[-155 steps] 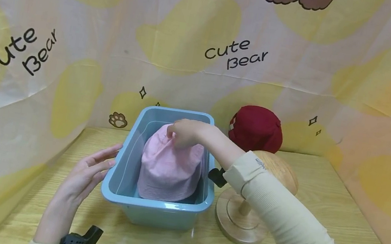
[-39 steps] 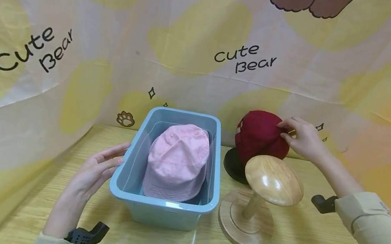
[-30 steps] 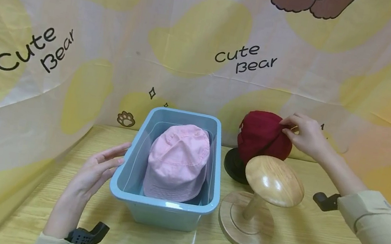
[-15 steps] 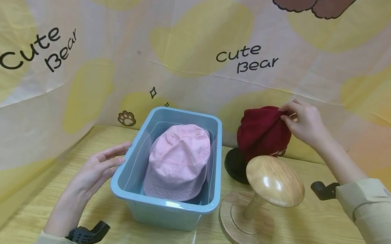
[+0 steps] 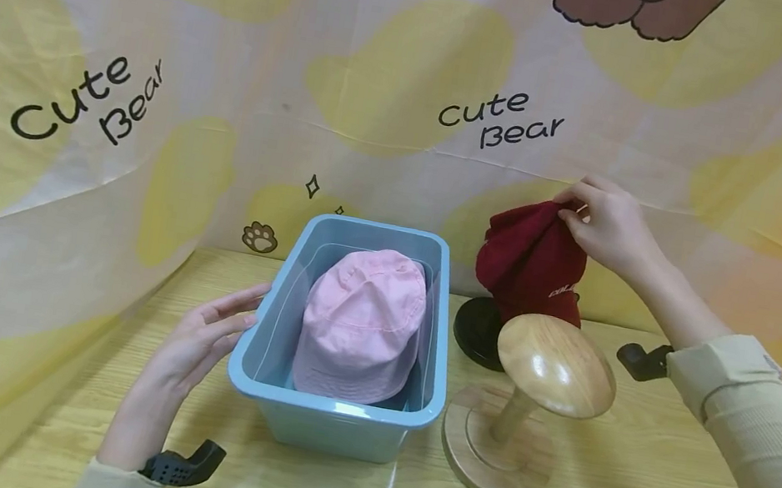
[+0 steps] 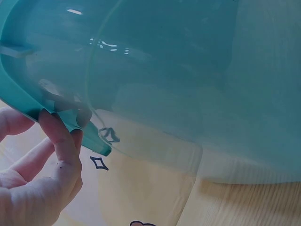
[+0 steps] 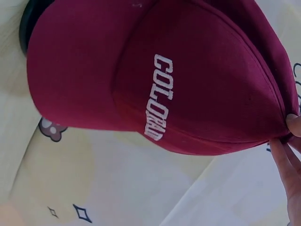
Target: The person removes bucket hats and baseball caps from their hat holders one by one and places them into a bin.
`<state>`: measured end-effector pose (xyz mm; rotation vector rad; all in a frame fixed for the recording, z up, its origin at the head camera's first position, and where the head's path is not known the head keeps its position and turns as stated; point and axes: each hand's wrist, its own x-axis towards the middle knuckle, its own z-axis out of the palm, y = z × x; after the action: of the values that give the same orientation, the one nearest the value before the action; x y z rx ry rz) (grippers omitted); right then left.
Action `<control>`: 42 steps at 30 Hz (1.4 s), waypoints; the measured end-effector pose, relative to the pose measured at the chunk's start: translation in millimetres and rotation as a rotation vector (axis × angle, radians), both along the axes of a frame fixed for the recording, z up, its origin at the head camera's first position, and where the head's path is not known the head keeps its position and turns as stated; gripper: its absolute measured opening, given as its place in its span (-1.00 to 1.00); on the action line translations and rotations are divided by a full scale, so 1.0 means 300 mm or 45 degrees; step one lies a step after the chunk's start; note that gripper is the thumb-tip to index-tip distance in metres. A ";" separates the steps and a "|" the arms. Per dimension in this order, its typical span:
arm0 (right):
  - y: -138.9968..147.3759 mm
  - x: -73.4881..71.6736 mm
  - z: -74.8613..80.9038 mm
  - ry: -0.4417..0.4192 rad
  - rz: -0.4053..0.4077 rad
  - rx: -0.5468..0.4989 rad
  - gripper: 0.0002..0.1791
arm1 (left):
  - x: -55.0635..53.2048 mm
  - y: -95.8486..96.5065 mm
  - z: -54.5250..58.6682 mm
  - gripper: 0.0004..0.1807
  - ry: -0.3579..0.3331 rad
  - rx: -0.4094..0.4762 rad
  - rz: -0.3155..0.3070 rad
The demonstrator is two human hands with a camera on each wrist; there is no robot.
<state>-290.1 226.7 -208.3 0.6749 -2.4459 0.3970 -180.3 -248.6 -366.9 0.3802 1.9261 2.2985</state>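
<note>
My right hand (image 5: 609, 230) pinches the crown of a dark red baseball cap (image 5: 532, 265) between thumb and fingers. White lettering on the front of the cap shows in the right wrist view, beside the brim. The cap hangs crown up over a round black base (image 5: 480, 331). At the left, the fingers of my left hand (image 5: 197, 346) touch the outer side of a blue plastic bin (image 5: 330, 420), just under its rim. Inside the bin sits a pink cap (image 5: 365, 316), brim toward me. The left wrist view shows my fingertips (image 6: 59, 127) against the bin's edge.
A wooden hat stand (image 5: 555, 365) with an oval top and round foot stands right of the bin, in front of the red cap. A patterned cloth (image 5: 383, 91) hangs behind and along both sides of the wooden table (image 5: 628, 482).
My right hand went from the pink cap in the bin to the red cap. It has since lifted and turned the cap, bringing the lettering into sight. My left hand stays at the bin.
</note>
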 end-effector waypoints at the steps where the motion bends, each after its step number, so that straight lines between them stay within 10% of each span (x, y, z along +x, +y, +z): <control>1: -0.005 0.000 0.004 -0.005 0.002 0.004 -0.86 | 0.000 0.000 0.000 -0.54 -0.003 -0.004 0.001; 42: 0.060 0.101 0.252 0.058 -0.118 0.041 -0.82 | 0.000 0.014 0.008 -0.54 -0.020 -0.002 0.013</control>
<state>-259.8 244.7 -132.6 0.5749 -2.4345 0.3030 -180.3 -244.4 -364.6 0.3520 1.9273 2.2993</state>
